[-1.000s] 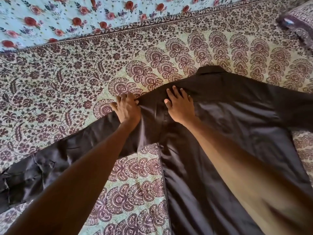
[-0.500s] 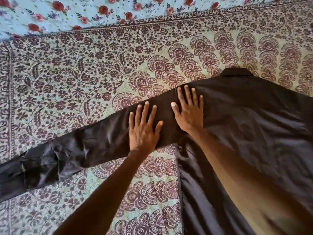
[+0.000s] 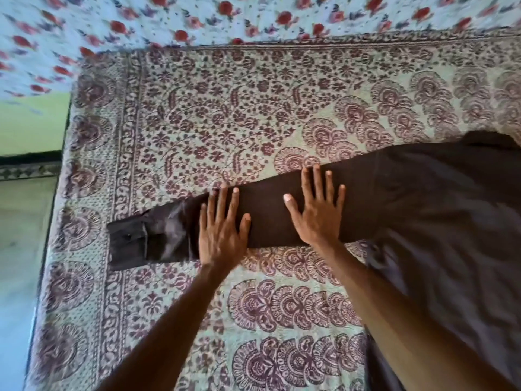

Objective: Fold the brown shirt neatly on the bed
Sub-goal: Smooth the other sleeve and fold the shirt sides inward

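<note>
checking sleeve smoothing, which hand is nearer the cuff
The left hand, flat on the sleeve of the brown shirt, close to the cuff; the right hand lies flat farther up the sleeve, toward the shirt's body.

Open bedspread (image 3: 225, 122) lies above and below the outstretched sleeve (image 3: 267, 218).

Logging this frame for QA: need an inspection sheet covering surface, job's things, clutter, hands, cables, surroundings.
Surface: maroon-patterned bedspread, lying flat.
Job's things: brown shirt spread flat; its sleeve stretched leftward, cuff near the bedspread's left border.
Clutter: nothing seen.
Grippers: left hand and right hand both press flat on the sleeve, fingers straight.
Cables: nothing seen.
Surroundings: rose-print sheet beyond the bedspread; floor at left, blurred.
</note>
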{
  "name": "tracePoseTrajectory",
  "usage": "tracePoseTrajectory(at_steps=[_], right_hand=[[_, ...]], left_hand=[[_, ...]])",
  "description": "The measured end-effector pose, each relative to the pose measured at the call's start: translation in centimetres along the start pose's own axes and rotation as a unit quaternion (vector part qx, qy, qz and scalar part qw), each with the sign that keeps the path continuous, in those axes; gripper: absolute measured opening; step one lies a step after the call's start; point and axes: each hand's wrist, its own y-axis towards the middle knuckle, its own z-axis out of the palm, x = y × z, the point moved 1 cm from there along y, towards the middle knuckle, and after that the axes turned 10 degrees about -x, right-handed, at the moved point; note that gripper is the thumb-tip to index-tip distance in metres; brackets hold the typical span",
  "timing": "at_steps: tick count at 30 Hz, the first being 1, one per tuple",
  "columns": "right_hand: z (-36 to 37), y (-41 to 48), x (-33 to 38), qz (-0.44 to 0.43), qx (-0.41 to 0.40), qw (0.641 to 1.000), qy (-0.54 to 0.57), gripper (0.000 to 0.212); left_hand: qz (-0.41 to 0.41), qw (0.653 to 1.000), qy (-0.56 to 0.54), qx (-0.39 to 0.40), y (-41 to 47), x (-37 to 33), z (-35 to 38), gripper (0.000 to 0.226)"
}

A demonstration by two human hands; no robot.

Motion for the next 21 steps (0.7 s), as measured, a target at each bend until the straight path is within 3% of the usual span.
tracePoseTrajectory(at_steps=[4,7,10,12,14,18,21], right_hand=[[-0.1,0.2,0.8,0.004,0.013,0.999,-0.031,0.07],[-0.9,-0.1,3.1,0.041,0.012,0.998,-0.047,0.064],[-1.7,-1.3,9.6,-0.052,0.021,0.998,0.036,0.058],[-1.4,-2.7,14.1,-0.108,0.074,0.986,0.105,0.059],[-0.6,-4.2,16.8,-0.127,0.107,0.979,0.114,0.062],[0.2,-5.2,17.8,-0.13,0.112,0.982,0.077,0.063],[0.3,-5.0,17.7,-0.125,0.114,0.983,0.077,0.06]], left_hand=[[-0.051,0.999,0.007,0.01,1.6,7.9,-2.1,0.059],[-0.055,0.997,-0.042,-0.019,1.8,7.8,-3.4,0.053],[-0.176,0.979,-0.041,-0.095,1.7,9.6,-4.9,0.04],[-0.283,0.955,-0.029,-0.079,2.0,11.7,-5.4,0.038],[-0.328,0.943,-0.014,-0.051,1.8,13.7,-5.8,0.035],[-0.197,0.98,0.004,-0.026,1.4,16.1,-6.0,0.029],[-0.145,0.988,0.001,-0.046,3.6,18.1,-6.1,0.022]])
